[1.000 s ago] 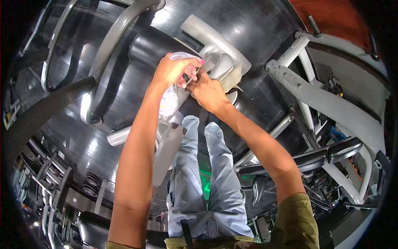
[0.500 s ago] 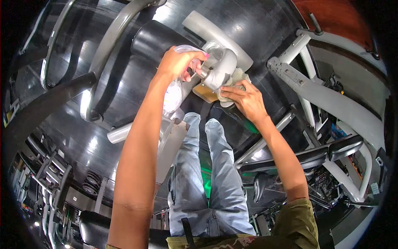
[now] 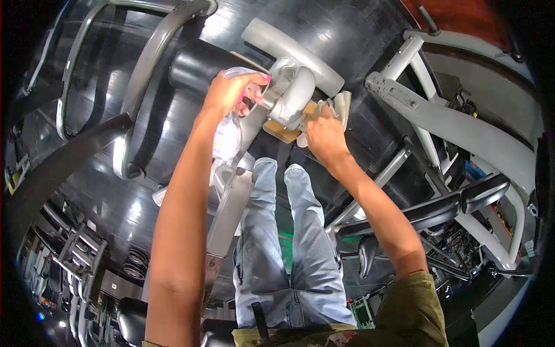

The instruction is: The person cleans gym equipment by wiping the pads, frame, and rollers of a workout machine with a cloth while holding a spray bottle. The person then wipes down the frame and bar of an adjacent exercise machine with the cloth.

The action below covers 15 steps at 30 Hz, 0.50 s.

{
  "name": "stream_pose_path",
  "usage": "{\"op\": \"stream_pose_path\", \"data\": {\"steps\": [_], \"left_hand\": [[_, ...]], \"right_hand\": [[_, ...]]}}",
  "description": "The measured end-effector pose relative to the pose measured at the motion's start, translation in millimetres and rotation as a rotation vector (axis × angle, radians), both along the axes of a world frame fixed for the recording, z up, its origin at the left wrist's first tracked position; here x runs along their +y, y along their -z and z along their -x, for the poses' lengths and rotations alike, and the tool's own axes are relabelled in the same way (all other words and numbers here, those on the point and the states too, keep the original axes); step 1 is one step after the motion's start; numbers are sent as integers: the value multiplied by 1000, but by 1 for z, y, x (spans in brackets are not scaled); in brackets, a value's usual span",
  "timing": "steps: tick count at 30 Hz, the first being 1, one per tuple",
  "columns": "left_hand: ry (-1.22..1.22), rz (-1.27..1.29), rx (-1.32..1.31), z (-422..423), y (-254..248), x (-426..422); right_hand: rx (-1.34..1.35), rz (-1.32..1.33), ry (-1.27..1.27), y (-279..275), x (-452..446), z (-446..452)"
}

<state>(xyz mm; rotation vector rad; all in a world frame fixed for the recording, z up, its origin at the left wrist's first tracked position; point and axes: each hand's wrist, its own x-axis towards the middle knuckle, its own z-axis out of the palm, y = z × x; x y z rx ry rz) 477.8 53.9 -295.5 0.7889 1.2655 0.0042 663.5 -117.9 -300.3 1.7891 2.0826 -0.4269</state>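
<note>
A clear spray bottle with a pink and white trigger head hangs from my left hand, whose fingers are wrapped around its neck and trigger. Close by that hand are a black roller pad and the curved silver tube of a gym machine. My right hand presses a pale crumpled cloth beside the tube, at a pad with a tan wood-coloured back. The fingers are closed on the cloth and partly cover it.
A thick silver cylinder lies across the machine's far end. A grey post rises left of my legs. Silver frames stand on both sides, with a black bench pad at the right. Dark flooring shows between them.
My right hand has shifted slightly up and left with the cloth, which now sticks up past the fingers. The left hand still holds the bottle; the whole view has shifted slightly.
</note>
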Motion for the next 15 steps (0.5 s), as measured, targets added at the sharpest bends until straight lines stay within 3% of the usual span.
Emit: {"op": "stream_pose_path", "data": {"steps": [4, 5, 7, 8, 9, 11, 15], "left_hand": [[-9, 23, 7, 0, 5, 1], [-13, 31, 12, 0, 5, 1], [-18, 31, 1, 1, 4, 2], [-24, 31, -11, 1, 4, 1], [-23, 28, -12, 0, 4, 3], [4, 58, 28, 0, 4, 4], [-44, 43, 13, -1, 2, 1]], "right_hand": [[243, 153, -156, -8, 1, -26], [244, 153, -154, -7, 5, -35], [561, 377, -129, -21, 31, -50], [552, 457, -27, -15, 43, -58], [533, 398, 33, -24, 56, -63], [741, -32, 201, 5, 49, -66], [879, -254, 124, 24, 37, -25]]}}
